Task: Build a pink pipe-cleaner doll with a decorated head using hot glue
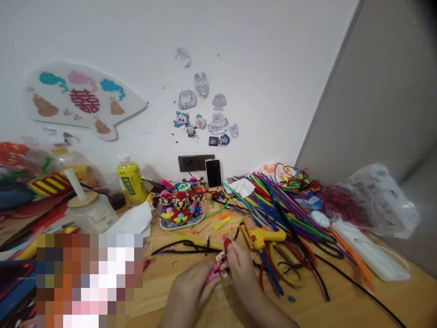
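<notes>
Near the front of the wooden table, my left hand (186, 291) is closed around a small pink doll-like figure (221, 265) with white and dark details. My right hand (241, 269) pinches a small red piece (227, 244) at the figure's upper end; whether the piece is joined to it I cannot tell. My fingers cover much of the figure. Dark pipe cleaners (186, 248) lie just beyond my hands. A yellow glue gun (268, 235) rests to the right, by tools with blue, red and yellow handles (273, 275).
Behind my hands, a white tray (173, 225) holds several similar colourful figures. A phone (214, 174) leans on the wall. Many coloured pipe cleaners (273, 205) spread right, beside a white power strip (372, 255). A yellow bottle (131, 180) and a lidded jar (90, 213) stand left.
</notes>
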